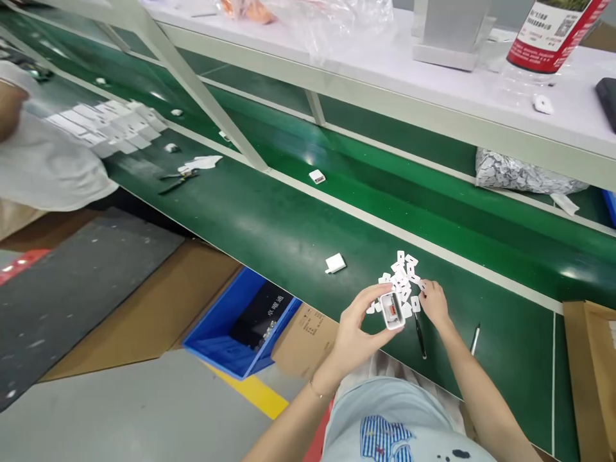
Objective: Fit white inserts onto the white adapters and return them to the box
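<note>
My left hand [356,326] grips a small white plastic housing [397,319] between thumb and fingers. The housing's open end faces up toward me, and something orange-red shows inside it. At the right edge of a heap of small white slotted plates [399,277], my right hand [434,303] has its fingertips closed on one white plate [423,285]. A dark pen-like tool [420,337] lies on the green bench just below the heap. Left of the heap rests another white housing [335,263].
A green conveyor belt [356,196] runs behind the bench strip, carrying a white part [317,176]. Above it is a white shelf [433,83] on metal posts. A pale pen-like tool [475,339] and a cardboard box [584,372] are at right. A blue bin [216,333] stands below left, and a co-worker's shirt [58,160] shows far left.
</note>
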`<state>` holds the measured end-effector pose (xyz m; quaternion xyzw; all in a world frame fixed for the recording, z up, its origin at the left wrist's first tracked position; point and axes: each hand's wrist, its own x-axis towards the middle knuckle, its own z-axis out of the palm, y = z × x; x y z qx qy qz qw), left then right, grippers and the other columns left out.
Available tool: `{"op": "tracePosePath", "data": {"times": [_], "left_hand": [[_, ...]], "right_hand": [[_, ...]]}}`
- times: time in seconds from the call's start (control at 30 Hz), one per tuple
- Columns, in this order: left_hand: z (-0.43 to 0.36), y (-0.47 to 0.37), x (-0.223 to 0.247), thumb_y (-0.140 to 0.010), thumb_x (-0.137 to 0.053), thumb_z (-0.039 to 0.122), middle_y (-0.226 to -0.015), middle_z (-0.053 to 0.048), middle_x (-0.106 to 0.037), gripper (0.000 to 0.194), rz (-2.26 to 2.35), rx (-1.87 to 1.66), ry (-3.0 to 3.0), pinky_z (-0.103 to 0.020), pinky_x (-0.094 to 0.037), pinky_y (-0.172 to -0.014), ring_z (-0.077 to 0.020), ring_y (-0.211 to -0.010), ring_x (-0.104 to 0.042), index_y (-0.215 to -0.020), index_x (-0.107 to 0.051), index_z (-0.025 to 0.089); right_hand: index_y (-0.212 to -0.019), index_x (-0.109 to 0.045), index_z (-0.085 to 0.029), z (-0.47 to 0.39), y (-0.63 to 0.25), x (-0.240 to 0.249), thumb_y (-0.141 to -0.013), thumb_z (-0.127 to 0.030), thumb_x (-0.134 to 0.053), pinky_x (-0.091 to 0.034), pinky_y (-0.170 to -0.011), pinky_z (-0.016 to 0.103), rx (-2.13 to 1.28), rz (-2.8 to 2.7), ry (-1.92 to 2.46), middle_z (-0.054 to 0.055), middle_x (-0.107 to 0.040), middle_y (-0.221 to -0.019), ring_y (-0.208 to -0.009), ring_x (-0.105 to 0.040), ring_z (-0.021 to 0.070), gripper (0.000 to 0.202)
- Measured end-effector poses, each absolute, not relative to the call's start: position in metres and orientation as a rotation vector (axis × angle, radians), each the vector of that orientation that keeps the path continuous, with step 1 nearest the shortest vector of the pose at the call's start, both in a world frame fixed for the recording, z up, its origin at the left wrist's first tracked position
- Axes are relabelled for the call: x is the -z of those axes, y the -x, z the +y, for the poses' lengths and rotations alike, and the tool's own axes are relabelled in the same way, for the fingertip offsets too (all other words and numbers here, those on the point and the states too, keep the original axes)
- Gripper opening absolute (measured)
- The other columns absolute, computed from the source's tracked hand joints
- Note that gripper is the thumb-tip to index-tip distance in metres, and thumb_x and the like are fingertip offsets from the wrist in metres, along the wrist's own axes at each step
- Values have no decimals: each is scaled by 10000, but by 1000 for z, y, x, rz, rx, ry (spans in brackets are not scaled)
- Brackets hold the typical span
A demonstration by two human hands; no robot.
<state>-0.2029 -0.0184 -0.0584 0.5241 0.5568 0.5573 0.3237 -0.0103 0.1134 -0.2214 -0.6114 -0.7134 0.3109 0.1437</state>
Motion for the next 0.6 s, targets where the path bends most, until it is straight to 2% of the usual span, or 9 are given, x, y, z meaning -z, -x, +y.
{"op": "tracePosePath", "data": {"times": [0.1, 0.2, 0.27, 0.37, 0.47, 0.6], "left_hand": [[-16, 199, 49, -752, -725, 138, -1262, -113, -640, 522, 1344, -1465, -1471, -409, -540, -989, -263, -1187, -610, -1241, -578, 243], [-13, 193, 49, -773, -677, 97, -1272, -117, -635, 523, 1275, -1426, -1549, -410, -535, -994, -259, -1202, -603, -1260, -553, 242], [-10, 187, 51, -786, -650, 88, -1264, -114, -638, 508, 1280, -1433, -1645, -438, -521, -1008, -260, -1204, -598, -1258, -545, 242], [-4, 175, 51, -792, -626, 85, -1237, -101, -645, 506, 1288, -1499, -1850, -478, -504, -1013, -259, -1189, -595, -1262, -527, 244], [-1, 164, 48, -796, -637, 97, -1197, -95, -658, 519, 1262, -1576, -2003, -471, -525, -978, -252, -1145, -610, -1277, -504, 240], [-1, 158, 43, -800, -636, 77, -1178, -87, -669, 541, 1231, -1614, -2099, -424, -545, -953, -236, -1122, -613, -1297, -489, 230]], "right_hand": [[-1135, -636, -127, 100, -1, 195, -904, -301, -537, -569, -806, 431, -942, -1849, 1673, 113, -647, -1008, -906, -659, 230, 306], [-1241, -598, -143, 66, -7, 141, -929, -322, -462, -590, -786, 387, -947, -1690, 1510, 123, -623, -1075, -939, -668, 218, 385], [-1263, -606, -213, 35, -6, 98, -936, -310, -492, -583, -826, 368, -905, -1638, 1366, 102, -594, -1166, -1007, -648, 208, 360], [-1281, -619, -311, -6, 2, 45, -901, -163, -583, -573, -831, 353, -638, -1695, 1124, 75, -603, -1141, -1021, -627, 209, 409], [-1368, -535, -363, -26, 11, 23, -892, -78, -578, -578, -806, 337, -405, -1799, 1068, 70, -607, -1119, -982, -631, 199, 556], [-1416, -476, -364, -31, 14, 21, -900, -63, -566, -579, -809, 353, -273, -1827, 1110, 85, -607, -1139, -1002, -628, 213, 604]]}}
